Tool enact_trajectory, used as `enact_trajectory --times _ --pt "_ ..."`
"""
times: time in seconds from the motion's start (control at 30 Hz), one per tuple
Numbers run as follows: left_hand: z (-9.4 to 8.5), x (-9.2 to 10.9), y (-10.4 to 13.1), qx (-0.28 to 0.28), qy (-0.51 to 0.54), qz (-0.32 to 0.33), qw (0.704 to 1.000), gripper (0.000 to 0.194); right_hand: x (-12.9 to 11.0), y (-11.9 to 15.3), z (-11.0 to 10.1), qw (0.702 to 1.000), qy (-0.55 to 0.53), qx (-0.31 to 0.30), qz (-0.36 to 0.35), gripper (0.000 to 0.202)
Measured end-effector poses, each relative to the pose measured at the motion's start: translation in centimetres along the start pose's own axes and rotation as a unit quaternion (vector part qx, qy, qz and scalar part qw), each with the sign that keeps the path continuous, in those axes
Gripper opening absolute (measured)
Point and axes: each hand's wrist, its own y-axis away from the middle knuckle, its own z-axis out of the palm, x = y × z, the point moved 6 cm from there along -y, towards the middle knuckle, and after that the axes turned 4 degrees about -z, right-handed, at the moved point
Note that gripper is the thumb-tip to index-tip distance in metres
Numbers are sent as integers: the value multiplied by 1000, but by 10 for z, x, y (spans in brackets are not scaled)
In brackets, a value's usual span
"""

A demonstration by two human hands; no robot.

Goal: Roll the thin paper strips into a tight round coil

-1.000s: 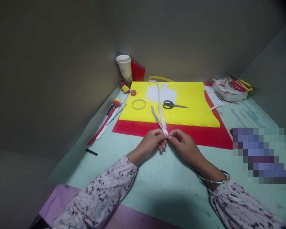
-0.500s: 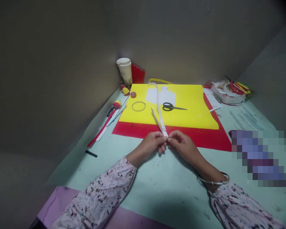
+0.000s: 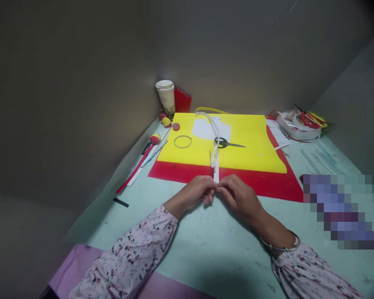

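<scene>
My left hand (image 3: pixel 202 190) and my right hand (image 3: pixel 237 192) meet at the near edge of a red sheet (image 3: pixel 252 185). Both pinch the near end of a long white strip (image 3: pixel 216 172). From my fingertips the strip runs away over a yellow sheet (image 3: pixel 252 160) and curls up in an arch at its far part. A shorter folded piece hangs beside it. Black-handled scissors (image 3: pixel 233 145) lie on the yellow sheet, partly crossed by the strip. Exactly how the strip's end sits between my fingers is hidden.
A thin ring (image 3: pixel 183 141) and white paper (image 3: pixel 202 128) lie on the yellow sheet. At the back left stands a lidded paper cup (image 3: pixel 166 97). A plastic tub of coloured strips (image 3: pixel 299 128) sits at the back right. A red strip (image 3: pixel 134 172) lies at the left.
The white strip has swung round to point more straight away from me, its arch shifting right across the scissors' handles. My hands stay together at its end. The view has tilted slightly.
</scene>
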Motion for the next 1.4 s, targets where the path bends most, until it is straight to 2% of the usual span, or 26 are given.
enact_trajectory --times 0.33,0.43,0.67,0.9,1.03,1.17,1.27,1.4 --pt "1 -2 -3 4 -13 15 1000 18 0 2 4 998 58 -7 -7 16" --pt "0 -3 -4 6 -5 19 1000 16 4 3 6 999 39 -3 25 18" --pt "0 -1 -4 29 -10 39 999 18 16 3 11 986 -56 -5 159 19" --pt "2 -4 -4 67 -36 56 996 25 21 3 12 972 -92 -20 214 23" --pt "2 -5 -4 80 -49 54 994 23 19 1 10 976 -88 -8 197 20" --pt "1 -3 -3 81 -42 47 995 22 11 -1 7 992 -39 16 116 12" --pt "0 -2 -4 86 -41 42 995 18 6 0 7 997 8 9 72 11" --pt "0 -2 -4 84 -42 35 995 17 5 2 8 996 62 -7 56 13"
